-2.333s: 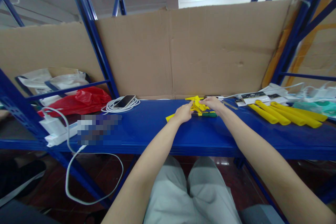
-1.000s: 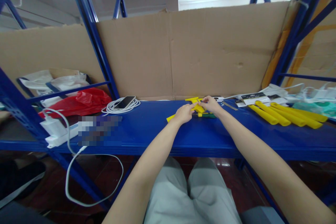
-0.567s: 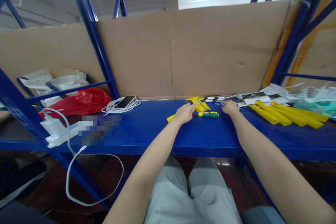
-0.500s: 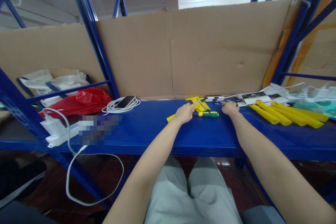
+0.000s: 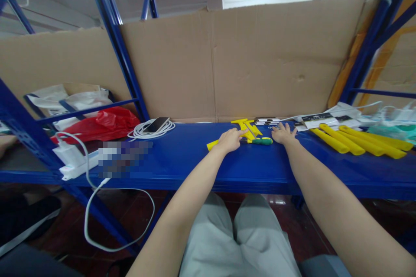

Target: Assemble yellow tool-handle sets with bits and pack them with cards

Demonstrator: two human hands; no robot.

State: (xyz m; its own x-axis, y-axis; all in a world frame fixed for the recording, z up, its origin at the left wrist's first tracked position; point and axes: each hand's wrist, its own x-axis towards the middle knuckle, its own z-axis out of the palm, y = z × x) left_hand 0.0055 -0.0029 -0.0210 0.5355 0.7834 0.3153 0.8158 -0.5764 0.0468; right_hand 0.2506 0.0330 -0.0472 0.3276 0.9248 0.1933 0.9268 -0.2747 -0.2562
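Note:
My left hand [image 5: 230,140] is closed over a yellow handle, whose end [image 5: 212,145] sticks out on the left; its index finger reaches toward yellow flat-headed parts [image 5: 248,128]. How the handle joins these parts is hidden under the hand. Just right of that hand lies a screwdriver [image 5: 261,141] with a green and yellow grip, its shaft pointing at the hand. My right hand [image 5: 284,133] rests on the blue shelf [image 5: 182,156] with fingers spread, holding nothing visible. Tiny metal pieces [image 5: 271,127], too small to name, lie by its fingertips.
Several yellow handles [image 5: 359,143] lie at the right, before black-and-white packets [image 5: 320,120]. Small packs [image 5: 267,121] sit at the back. Leftward are a phone [image 5: 156,125] on a coiled white cable [image 5: 134,132], a power strip [image 5: 79,168] and a red bag [image 5: 107,123]. Cardboard [image 5: 260,60] walls the rear.
My right hand has gone from bunched fingers to spread ones, flat on the shelf. My left hand's index finger has lowered slightly; otherwise it stays in place.

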